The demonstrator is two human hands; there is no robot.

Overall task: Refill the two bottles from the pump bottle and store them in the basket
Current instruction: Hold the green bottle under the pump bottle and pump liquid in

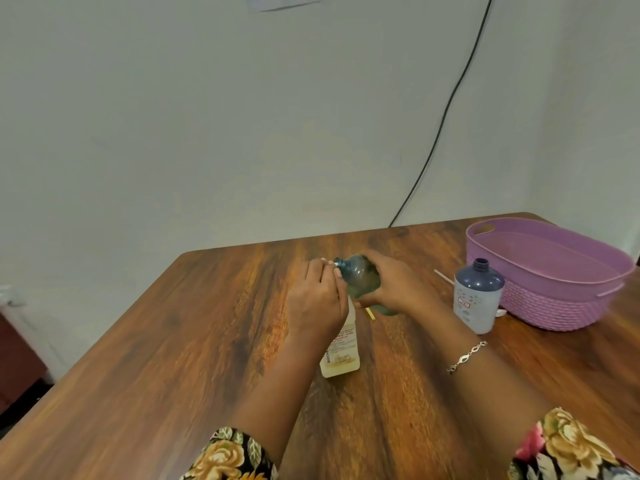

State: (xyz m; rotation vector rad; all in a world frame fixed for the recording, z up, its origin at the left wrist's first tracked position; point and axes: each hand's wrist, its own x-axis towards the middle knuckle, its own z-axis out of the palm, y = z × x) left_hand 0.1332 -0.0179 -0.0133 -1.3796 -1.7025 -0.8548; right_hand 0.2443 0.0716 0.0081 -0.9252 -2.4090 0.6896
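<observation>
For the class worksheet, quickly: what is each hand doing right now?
Left hand: curled over the top of the pump bottle, gripping it.
Right hand: holding the tilted green bottle.

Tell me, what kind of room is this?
Probably a plain room in a home: a wooden table against a pale wall, a black cable running down it, and a purple basket on the table.
</observation>
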